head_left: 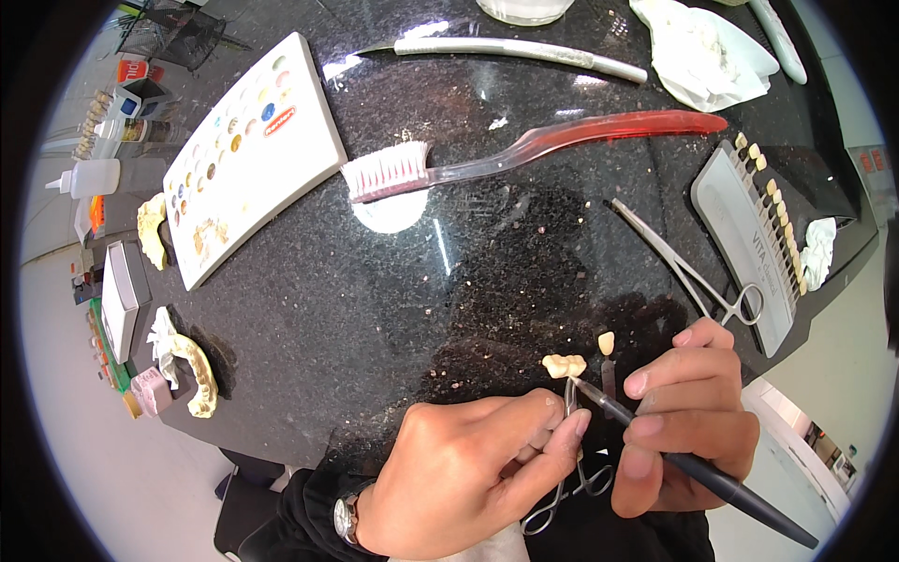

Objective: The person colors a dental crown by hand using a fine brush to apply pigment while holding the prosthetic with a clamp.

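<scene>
The dental bridge (564,365) sits near the bench (375,309) front edge at five o'clock, long axis three-to-nine; open stone lies toward eleven. Left hand (468,468) fingers close on forceps (568,440) clamping it — right hand (688,412) pinches a brush (693,468), tip pointing ten o'clock.

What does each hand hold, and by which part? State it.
Left hand: locking forceps by the ring handles, clamping a dental bridge. Right hand: fine brush, mid-handle grip.

Work surface: a black speckled stone countertop (309,309), polished, carrying bright reflections of overhead light (389,214); beyond its near and left edges, a pale smooth floor (103,487); a dark wire rack (173,37) at upper left.
</scene>
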Available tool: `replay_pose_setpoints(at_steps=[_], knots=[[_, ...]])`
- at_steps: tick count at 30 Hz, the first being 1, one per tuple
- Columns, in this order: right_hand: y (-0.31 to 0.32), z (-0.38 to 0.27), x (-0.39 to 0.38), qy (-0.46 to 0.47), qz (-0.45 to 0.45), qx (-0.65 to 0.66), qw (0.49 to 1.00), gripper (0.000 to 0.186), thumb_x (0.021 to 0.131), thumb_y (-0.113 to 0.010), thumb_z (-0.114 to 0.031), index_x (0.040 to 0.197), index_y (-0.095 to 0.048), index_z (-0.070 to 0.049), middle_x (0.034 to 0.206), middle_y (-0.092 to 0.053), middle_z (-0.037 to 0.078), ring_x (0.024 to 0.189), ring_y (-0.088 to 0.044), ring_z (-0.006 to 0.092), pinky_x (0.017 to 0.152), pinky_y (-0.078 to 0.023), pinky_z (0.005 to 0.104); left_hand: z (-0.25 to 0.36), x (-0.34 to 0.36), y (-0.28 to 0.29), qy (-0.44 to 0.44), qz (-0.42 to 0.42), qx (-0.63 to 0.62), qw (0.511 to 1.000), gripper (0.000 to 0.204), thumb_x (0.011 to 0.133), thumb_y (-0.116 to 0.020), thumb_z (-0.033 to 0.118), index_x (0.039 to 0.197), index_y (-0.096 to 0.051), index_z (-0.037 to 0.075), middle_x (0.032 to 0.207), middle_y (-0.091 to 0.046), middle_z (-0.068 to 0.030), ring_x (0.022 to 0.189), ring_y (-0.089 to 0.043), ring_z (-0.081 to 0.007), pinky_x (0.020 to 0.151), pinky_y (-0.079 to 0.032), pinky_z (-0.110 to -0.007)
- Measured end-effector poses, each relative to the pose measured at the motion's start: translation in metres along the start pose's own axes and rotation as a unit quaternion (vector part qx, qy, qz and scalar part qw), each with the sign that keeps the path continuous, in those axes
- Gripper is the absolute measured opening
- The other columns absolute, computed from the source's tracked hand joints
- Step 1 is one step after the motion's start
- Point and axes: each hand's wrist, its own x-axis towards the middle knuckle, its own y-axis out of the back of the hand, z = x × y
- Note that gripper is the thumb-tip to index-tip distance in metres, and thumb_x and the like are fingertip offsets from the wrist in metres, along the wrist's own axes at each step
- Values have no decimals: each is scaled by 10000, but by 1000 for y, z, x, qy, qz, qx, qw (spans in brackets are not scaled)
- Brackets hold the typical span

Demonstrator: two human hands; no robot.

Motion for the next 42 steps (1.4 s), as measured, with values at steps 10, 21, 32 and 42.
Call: replay_pose_setpoints(at_steps=[10, 21, 32, 42], knots=[[-5, 2, -1, 10, 12, 7, 1000, 149, 657, -561, -145, 760, -476, -80, 616, -488, 6, 613, -511, 156, 677, -308, 370, 0, 0, -1, -5, 9, 3, 1000, 111, 791, -531, 8, 698, -559, -43, 582, -586, -59, 523, -595, -82, 430, -443, -163], [4, 4, -7, 2, 26, 44, 999, 139, 683, -551, -154, 772, -459, -99, 624, -478, -1, 598, -496, 145, 661, -304, 351, -3, -1, -1, 2, -2, -2, 1000, 129, 804, -536, 31, 706, -561, -49, 594, -591, -76, 542, -604, -93, 445, -457, -162], [11, 8, -35, 73, 22, 76, 994, 175, 675, -629, -189, 780, -502, -129, 648, -490, 14, 608, -531, 152, 534, -334, 278, 4, 2, -4, 34, 13, -43, 998, 152, 815, -523, 32, 703, -565, -62, 594, -591, -97, 543, -609, -119, 455, -482, -182], [11, 4, -37, 35, 14, 85, 996, 148, 628, -607, -117, 752, -529, -131, 642, -514, 15, 594, -537, 144, 536, -322, 279, -8, -2, -2, 21, -1, -51, 998, 176, 817, -527, 48, 676, -553, -55, 589, -588, -97, 533, -603, -119, 449, -484, -188]])
